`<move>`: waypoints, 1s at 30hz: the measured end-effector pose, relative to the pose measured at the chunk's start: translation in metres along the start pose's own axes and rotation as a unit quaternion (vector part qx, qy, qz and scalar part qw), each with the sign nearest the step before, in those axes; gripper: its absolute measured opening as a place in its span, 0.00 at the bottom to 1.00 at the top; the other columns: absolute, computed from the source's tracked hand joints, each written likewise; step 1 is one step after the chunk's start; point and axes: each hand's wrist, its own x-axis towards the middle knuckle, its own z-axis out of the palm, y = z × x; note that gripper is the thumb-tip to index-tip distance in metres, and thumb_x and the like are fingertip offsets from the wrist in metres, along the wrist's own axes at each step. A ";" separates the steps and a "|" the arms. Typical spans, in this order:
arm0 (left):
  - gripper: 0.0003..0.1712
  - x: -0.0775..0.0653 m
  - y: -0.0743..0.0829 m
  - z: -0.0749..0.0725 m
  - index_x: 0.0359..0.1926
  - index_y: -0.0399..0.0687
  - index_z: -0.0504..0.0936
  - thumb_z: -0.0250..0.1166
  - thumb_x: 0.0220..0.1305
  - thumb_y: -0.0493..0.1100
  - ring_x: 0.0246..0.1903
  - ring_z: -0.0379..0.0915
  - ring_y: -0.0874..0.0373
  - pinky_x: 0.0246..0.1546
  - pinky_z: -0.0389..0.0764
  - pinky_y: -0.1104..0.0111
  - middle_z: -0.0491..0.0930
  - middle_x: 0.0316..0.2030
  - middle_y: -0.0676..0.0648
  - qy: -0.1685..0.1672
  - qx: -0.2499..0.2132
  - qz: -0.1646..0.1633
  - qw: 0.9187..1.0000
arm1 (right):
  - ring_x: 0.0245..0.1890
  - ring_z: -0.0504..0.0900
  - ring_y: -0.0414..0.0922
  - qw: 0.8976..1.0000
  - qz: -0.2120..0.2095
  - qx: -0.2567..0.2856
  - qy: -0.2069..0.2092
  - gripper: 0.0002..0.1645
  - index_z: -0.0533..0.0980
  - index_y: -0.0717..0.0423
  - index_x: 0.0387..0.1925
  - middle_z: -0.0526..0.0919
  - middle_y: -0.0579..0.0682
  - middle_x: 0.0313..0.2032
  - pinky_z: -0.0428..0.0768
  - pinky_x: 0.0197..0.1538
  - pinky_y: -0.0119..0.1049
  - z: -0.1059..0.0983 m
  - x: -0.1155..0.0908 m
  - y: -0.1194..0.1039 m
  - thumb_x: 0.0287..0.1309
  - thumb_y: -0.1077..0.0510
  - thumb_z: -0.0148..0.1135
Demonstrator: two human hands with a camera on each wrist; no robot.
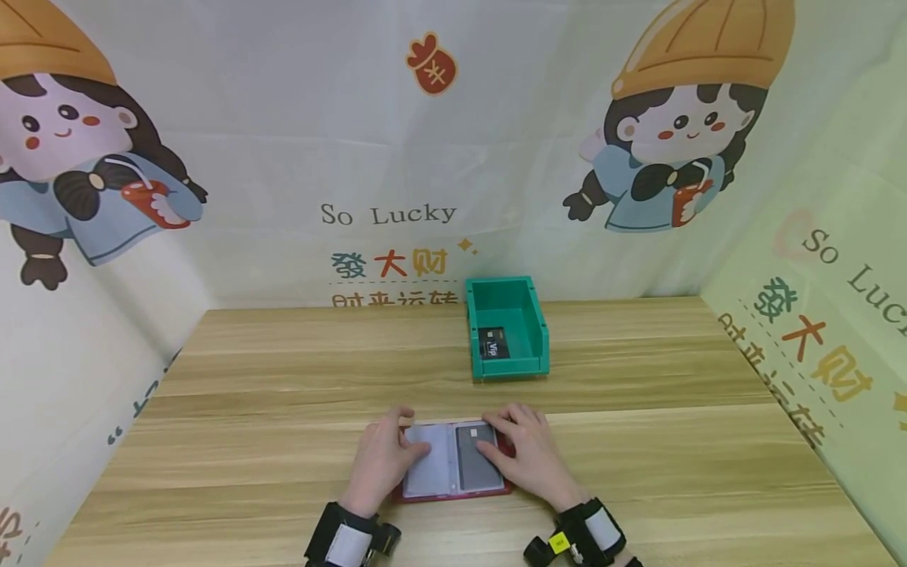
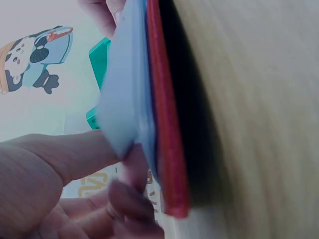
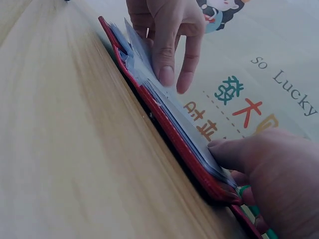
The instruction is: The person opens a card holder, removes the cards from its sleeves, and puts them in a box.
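A red card holder lies spread on the table with its clear plastic sleeves facing up. Its right-hand sleeve contains a dark grey card with a chip. My left hand pinches a sleeve page at the left side, thumb on top and a fingertip behind; the page stands a little off the red cover. At the right side my right hand grips the holder's edge, its thumb pressing on the sleeves and the other fingers around the far edge.
Behind the holder stands a green bin, with a black card marked "Vip" inside at the left. The wooden table ends at a printed cloth backdrop at the back and sides.
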 end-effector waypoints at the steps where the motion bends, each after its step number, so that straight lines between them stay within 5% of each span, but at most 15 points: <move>1: 0.27 -0.001 0.000 0.000 0.55 0.31 0.80 0.78 0.55 0.33 0.24 0.68 0.59 0.26 0.68 0.68 0.76 0.24 0.49 0.004 0.010 0.007 1.000 | 0.51 0.78 0.48 1.000 0.001 0.001 -0.001 0.24 0.86 0.57 0.56 0.82 0.49 0.46 0.69 0.54 0.47 0.000 0.000 0.000 0.64 0.49 0.72; 7: 0.18 -0.004 0.009 0.007 0.46 0.37 0.85 0.77 0.54 0.30 0.36 0.74 0.54 0.38 0.76 0.61 0.79 0.36 0.44 0.018 0.060 0.076 0.995 | 0.52 0.77 0.48 1.000 0.010 0.010 -0.004 0.24 0.86 0.55 0.57 0.83 0.49 0.46 0.69 0.56 0.49 0.000 -0.001 0.000 0.63 0.48 0.74; 12: 0.05 -0.005 0.017 0.015 0.35 0.39 0.86 0.74 0.59 0.31 0.28 0.71 0.63 0.30 0.72 0.71 0.80 0.27 0.49 -0.029 0.028 0.112 0.993 | 0.50 0.77 0.47 1.000 0.015 0.016 0.001 0.24 0.86 0.54 0.56 0.83 0.48 0.45 0.68 0.53 0.45 -0.001 -0.001 -0.001 0.61 0.48 0.75; 30: 0.08 0.000 0.018 0.022 0.30 0.40 0.89 0.73 0.65 0.39 0.23 0.68 0.64 0.24 0.66 0.73 0.80 0.24 0.51 -0.058 0.007 0.042 0.997 | 0.44 0.73 0.43 1.000 0.015 -0.015 -0.002 0.22 0.86 0.47 0.52 0.77 0.44 0.40 0.64 0.49 0.41 0.001 0.002 -0.002 0.60 0.43 0.76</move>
